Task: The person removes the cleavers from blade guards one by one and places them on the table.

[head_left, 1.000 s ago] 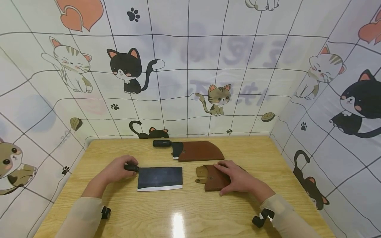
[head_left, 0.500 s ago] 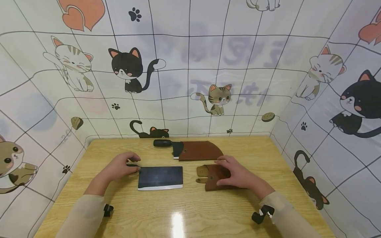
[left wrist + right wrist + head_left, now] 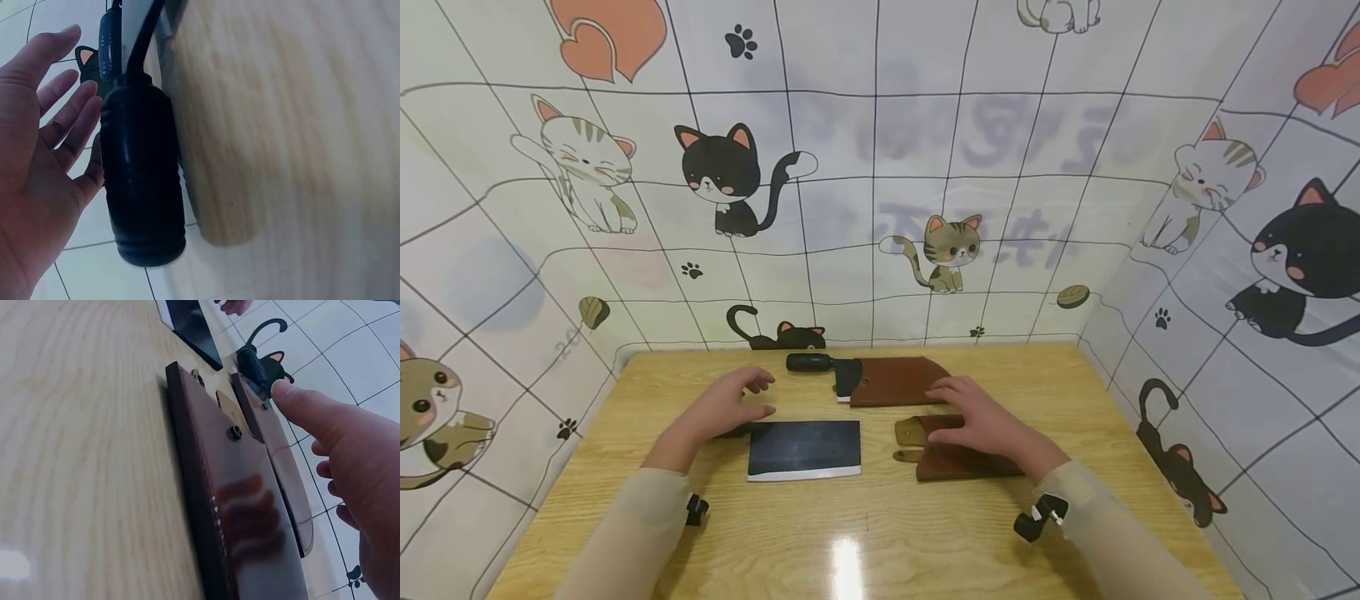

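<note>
Hands farther forward, bare cleaver lying between them

The bare cleaver was blue-black with a whitish edge, the leather sheath right of it brown, the sheathed cleaver behind it brown-and-black, and the tabletop beneath it yellow wood-grain.

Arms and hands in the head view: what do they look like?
The left sleeve and right sleeve are plain beige. A black left wrist camera and right wrist camera sit beside them. Left hand and right hand are bare, without gloves.
</note>
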Action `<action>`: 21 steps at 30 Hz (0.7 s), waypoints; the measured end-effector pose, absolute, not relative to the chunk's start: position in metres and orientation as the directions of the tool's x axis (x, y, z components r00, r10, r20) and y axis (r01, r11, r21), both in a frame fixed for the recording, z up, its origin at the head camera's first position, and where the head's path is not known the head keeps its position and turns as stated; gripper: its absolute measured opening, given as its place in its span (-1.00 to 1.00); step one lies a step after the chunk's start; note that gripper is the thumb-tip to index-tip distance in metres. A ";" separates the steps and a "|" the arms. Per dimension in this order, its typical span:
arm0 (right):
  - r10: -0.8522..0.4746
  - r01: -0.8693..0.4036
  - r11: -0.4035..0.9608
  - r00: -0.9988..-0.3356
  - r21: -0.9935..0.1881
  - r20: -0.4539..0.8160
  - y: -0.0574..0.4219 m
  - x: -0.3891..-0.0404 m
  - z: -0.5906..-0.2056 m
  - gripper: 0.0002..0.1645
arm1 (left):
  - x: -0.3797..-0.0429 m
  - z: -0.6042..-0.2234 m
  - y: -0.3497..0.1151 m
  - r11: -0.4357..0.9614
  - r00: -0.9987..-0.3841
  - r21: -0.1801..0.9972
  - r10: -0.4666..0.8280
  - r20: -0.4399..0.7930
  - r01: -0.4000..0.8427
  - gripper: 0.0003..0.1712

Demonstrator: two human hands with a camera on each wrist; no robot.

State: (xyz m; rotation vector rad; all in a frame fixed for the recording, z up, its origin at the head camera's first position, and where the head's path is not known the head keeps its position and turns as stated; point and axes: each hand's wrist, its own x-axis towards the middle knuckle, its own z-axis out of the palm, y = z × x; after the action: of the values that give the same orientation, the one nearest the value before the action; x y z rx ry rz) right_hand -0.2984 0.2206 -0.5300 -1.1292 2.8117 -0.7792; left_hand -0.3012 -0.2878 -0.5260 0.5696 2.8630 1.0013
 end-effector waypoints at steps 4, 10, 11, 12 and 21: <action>-0.653 -0.646 0.622 -0.740 -0.443 0.162 0.213 -0.305 -0.526 -0.09 | -0.310 -0.525 -0.281 0.721 -0.928 0.611 0.367 0.066 0.328 -0.37; -0.656 -0.657 0.624 -0.735 -0.423 0.173 0.201 -0.315 -0.522 -0.13 | -0.323 -0.522 -0.267 0.735 -0.926 0.584 0.368 0.082 0.344 -0.36; -0.656 -0.657 0.623 -0.734 -0.424 0.175 0.200 -0.316 -0.521 -0.14 | -0.325 -0.522 -0.265 0.739 -0.925 0.575 0.371 0.088 0.351 -0.35; -0.656 -0.658 0.622 -0.734 -0.426 0.175 0.198 -0.318 -0.521 -0.14 | -0.328 -0.522 -0.262 0.740 -0.923 0.569 0.373 0.095 0.358 -0.36; -0.648 -0.646 0.662 -0.748 -0.380 0.142 0.179 -0.334 -0.518 -0.14 | -0.350 -0.522 -0.244 0.736 -0.899 0.520 0.395 0.191 0.433 -0.41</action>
State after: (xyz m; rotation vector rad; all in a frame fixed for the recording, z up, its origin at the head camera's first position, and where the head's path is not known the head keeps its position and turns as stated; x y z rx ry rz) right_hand -0.3342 0.1786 -0.5180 -1.1130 2.8583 -0.6502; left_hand -0.3500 -0.2441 -0.5222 0.7139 2.9894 0.9232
